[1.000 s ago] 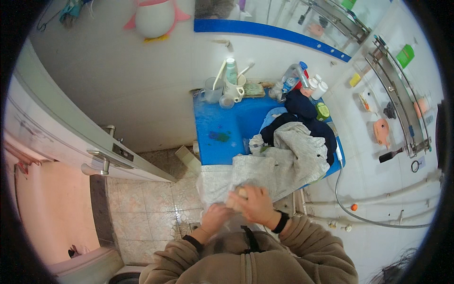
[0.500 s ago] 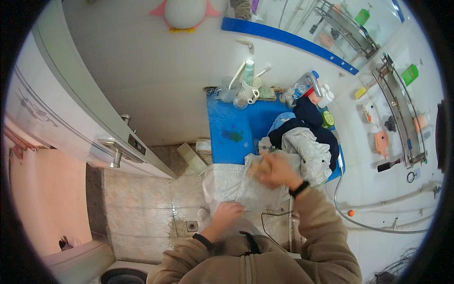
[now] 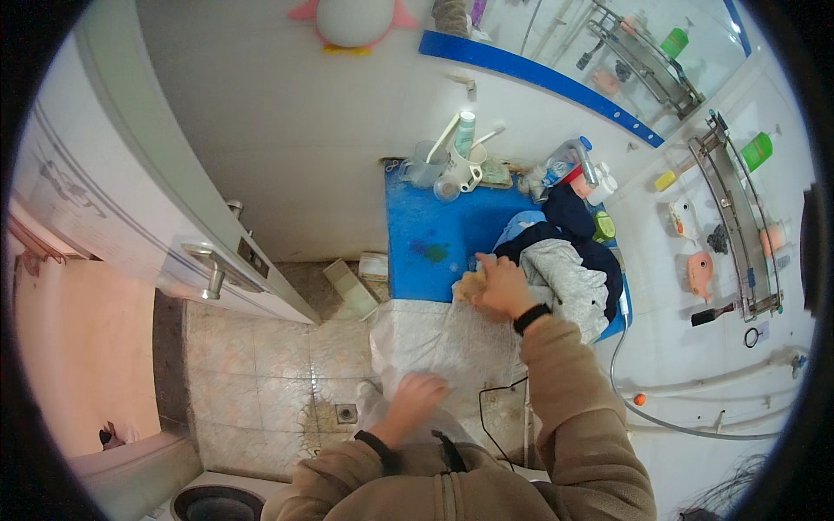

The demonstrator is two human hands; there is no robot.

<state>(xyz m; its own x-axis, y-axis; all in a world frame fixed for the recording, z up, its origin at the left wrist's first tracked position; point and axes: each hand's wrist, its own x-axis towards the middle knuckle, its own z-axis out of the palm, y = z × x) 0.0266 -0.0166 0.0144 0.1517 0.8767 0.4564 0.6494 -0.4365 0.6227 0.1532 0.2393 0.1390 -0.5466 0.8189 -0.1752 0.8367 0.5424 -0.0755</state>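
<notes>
A wet light grey cloth (image 3: 404, 334) hangs over the front edge of the blue countertop (image 3: 417, 217). At that edge, my right hand (image 3: 504, 289) is closed round a tan, yellowish block (image 3: 469, 286) pressed on the cloth; its kind is too smeared to make out. Lower down, my left hand (image 3: 417, 399) lies on the cloth with curled fingers, blurred and seemingly gripping it. Beside my right hand is a heap of clothes: a grey garment (image 3: 569, 282), a dark navy one (image 3: 569, 208) and a light blue piece (image 3: 521, 224).
Cups (image 3: 426, 165) with toothbrushes and a tube stand at the back of the counter. Bottles (image 3: 599, 189) crowd its right corner. A metal wall shelf (image 3: 734, 217) is on the right, above a grey hose (image 3: 643, 412). A door (image 3: 156, 200) stands ajar on the left.
My right hand, with the tan block, has moved up the cloth to the counter's edge. My left hand has stayed low on the cloth, shifting only slightly.
</notes>
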